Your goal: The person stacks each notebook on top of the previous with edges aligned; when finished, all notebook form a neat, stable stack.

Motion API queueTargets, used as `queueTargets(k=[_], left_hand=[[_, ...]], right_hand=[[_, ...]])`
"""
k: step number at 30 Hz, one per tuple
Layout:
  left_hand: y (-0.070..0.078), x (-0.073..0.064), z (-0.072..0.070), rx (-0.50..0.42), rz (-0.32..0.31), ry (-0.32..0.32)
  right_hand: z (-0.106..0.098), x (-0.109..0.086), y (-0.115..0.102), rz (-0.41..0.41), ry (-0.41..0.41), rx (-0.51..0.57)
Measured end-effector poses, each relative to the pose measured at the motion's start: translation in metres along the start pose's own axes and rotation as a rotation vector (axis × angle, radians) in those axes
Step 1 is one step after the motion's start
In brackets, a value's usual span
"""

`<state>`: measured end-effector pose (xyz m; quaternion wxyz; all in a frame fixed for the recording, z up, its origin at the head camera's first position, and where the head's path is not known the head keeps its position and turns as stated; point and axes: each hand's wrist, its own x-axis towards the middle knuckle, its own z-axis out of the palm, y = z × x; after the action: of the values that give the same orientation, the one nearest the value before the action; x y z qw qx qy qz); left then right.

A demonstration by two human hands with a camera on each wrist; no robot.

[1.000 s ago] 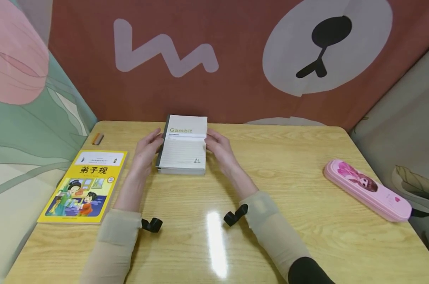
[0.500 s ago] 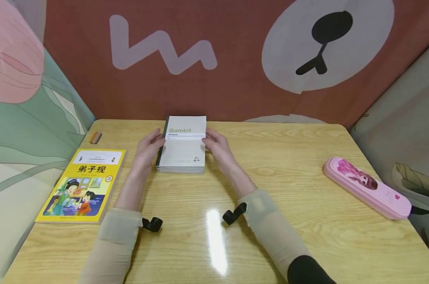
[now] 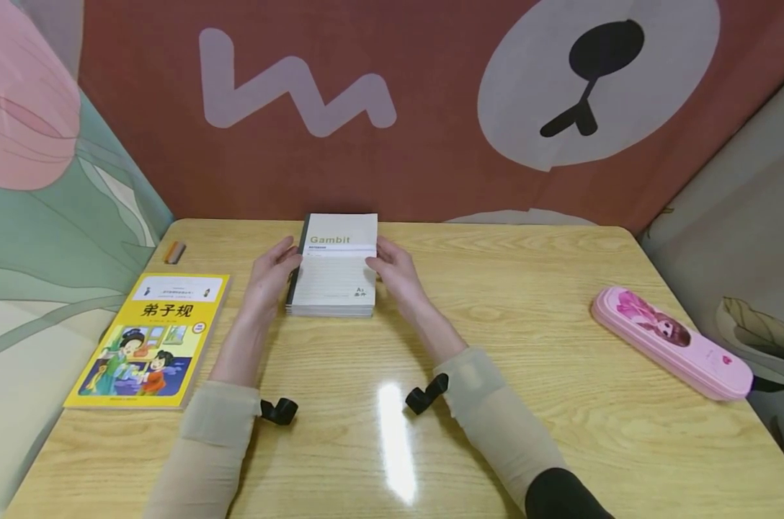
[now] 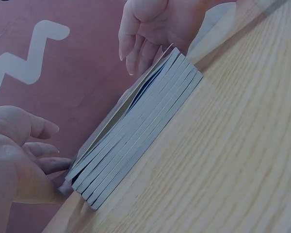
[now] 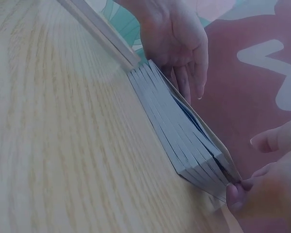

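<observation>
A stack of several notebooks (image 3: 335, 277) lies at the back of the table, the top one white with "Gambit" on its cover and a dark spine on the left. My left hand (image 3: 269, 277) stands at the spine side, its fingers touching the stack's edge. On the opposite side, my right hand (image 3: 397, 272) has its fingers along the edge, with the thumb near the cover's rim. Both wrist views show the stacked page edges (image 4: 136, 131) fairly even, with the top cover (image 5: 203, 126) bowed up a little. Neither hand wraps round the stack.
A yellow picture book (image 3: 147, 339) lies left of the left forearm, with a small orange-and-grey eraser-like block (image 3: 174, 252) behind it. A pink pencil case (image 3: 671, 342) lies at the right. A brown-red printed cloth (image 3: 431, 173) hangs behind the table.
The notebooks in the stack line up more evenly than a second ago. Both hands stay at its sides, and the right thumb has shifted slightly in over the cover's edge.
</observation>
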<state>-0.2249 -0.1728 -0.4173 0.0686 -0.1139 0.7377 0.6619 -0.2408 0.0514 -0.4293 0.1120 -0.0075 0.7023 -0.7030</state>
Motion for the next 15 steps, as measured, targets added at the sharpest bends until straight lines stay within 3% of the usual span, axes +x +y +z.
queueTargets(k=[15], left_hand=[[-0.0003, -0.0010, -0.0019, 0.011, -0.008, -0.017]], right_hand=[[0.0031, -0.0019, 0.0036, -0.032, -0.027, -0.078]])
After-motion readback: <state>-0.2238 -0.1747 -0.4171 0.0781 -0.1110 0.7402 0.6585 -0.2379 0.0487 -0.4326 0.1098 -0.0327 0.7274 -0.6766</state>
